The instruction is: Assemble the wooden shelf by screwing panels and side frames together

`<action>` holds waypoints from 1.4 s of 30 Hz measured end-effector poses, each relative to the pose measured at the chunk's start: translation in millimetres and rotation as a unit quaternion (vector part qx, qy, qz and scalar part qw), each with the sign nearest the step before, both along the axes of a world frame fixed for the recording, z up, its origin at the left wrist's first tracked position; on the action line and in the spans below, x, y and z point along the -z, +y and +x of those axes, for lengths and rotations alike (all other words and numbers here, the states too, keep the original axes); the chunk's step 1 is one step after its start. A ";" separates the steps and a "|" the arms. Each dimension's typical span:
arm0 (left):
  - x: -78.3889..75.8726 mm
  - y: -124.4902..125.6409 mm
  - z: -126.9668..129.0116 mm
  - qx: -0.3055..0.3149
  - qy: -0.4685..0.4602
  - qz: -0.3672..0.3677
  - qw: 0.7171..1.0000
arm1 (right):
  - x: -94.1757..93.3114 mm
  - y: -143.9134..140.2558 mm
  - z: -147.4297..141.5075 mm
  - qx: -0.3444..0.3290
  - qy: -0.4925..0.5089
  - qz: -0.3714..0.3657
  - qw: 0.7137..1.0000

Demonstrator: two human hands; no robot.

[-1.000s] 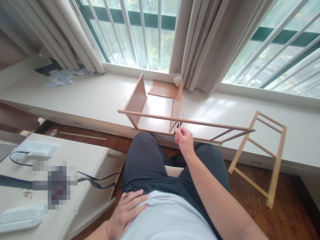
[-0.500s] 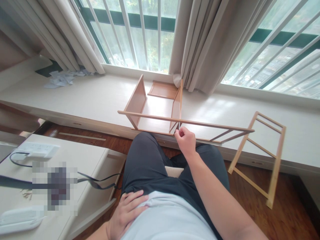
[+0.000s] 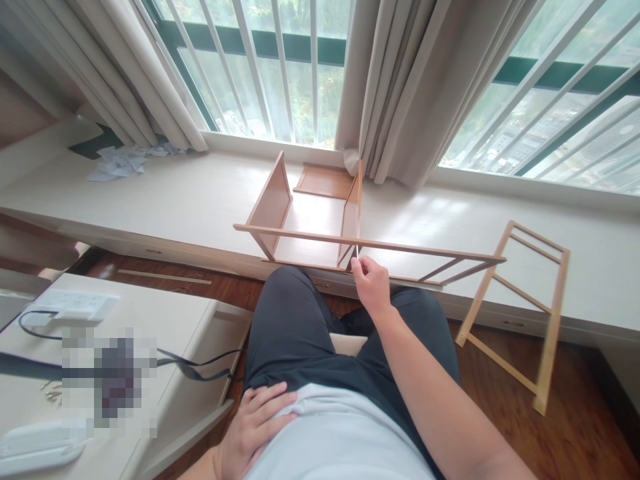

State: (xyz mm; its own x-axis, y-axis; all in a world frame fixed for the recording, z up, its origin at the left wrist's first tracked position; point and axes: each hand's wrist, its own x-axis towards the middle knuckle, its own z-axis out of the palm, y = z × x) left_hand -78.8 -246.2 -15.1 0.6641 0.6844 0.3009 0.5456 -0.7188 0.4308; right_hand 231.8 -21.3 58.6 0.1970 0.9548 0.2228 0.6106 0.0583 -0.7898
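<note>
The right hand point(image 3: 371, 283) pinches a thin tool point(image 3: 358, 252) at the wooden frame point(image 3: 320, 238); left hand point(image 3: 255, 427) rests on the lap.

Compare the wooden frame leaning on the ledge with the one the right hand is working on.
The leaning frame stands tilted with its foot on the floor; the shelf unit lies on the ledge. The leaning frame is open slats only; the shelf unit has solid side panels. No hand touches the leaning frame; the right hand pinches something thin at the shelf unit's rail. Both are light wood.
</note>
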 end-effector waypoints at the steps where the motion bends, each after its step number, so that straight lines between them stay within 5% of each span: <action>1: 0.0 0.0 0.0 0.001 0.001 0.002 1.000 | 0.8 -0.2 0.0 -0.004 0.016 -0.004 1.000; 9: -1.1 1.3 2.0 -0.002 -0.011 0.012 1.000 | 8.1 1.7 -5.6 -0.045 0.210 -0.047 0.976; 16: -2.3 2.0 2.1 0.000 -0.008 0.016 1.000 | 12.3 4.2 -14.1 -0.074 0.410 -0.091 0.904; 26: -1.4 1.6 1.4 -0.001 0.000 0.020 1.000 | 3.9 2.6 -19.0 -0.092 0.547 -0.125 0.823; 34: -1.3 1.7 0.8 -0.001 0.011 0.027 1.000 | 4.5 3.4 -18.8 -0.095 0.560 -0.132 0.812; 42: 2.9 -0.3 0.6 -0.010 -0.003 0.023 1.000 | 12.4 4.9 -19.5 -0.092 0.526 -0.139 0.834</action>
